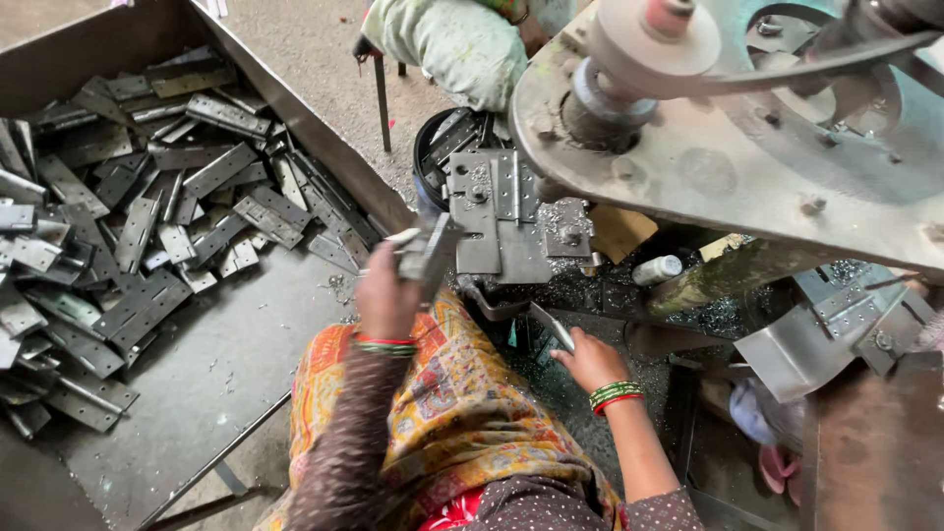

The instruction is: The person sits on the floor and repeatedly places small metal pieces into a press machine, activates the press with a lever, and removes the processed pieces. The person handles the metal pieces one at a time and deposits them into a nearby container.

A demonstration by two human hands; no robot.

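Left hand point(385, 295) clamped on steel hinge point(430, 251), raised beside press fixture plate point(501, 221), ready for loading. Right hand point(588, 359) closed around lever handle point(551, 326). Hinge blanks point(147, 216) heaped in tray point(324, 138) within left reach.

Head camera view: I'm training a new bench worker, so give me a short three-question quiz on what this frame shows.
1. True or false: the left hand holds a metal hinge.
2. Where does the pile of loose hinges lie? A) in the tray on the person's left B) on the machine plate C) on the person's lap
3. What does the right hand grip?

Key: 1 true. 2 A. 3 A thin metal lever below the machine plate.
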